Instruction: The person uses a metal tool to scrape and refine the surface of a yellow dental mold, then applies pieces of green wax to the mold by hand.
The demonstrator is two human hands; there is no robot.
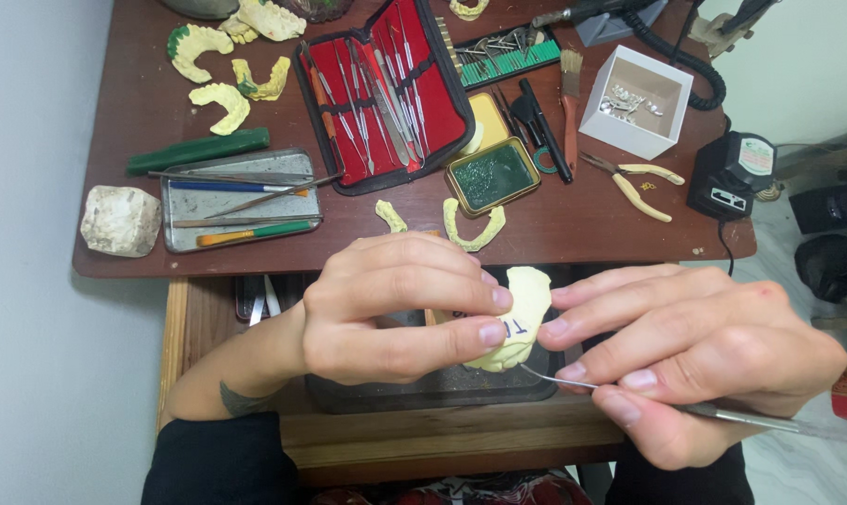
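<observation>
My left hand (395, 309) grips a pale yellow plaster dental cast (520, 313) between thumb and fingertips, holding it above an open drawer. My right hand (694, 360) steadies the cast with two fingertips and pinches a thin metal dental tool (723, 411), whose curved tip touches the cast's underside. A dark tray (442, 388) in the drawer lies under both hands.
The brown desk (573, 229) carries a red instrument case (386, 89), a metal tray of tools (241, 201), several yellow casts (219, 98), a green-filled tin (492, 175), pliers (634, 182), a white box (637, 101), a brush (570, 93), a white plaster lump (119, 222) and a black power unit (732, 175).
</observation>
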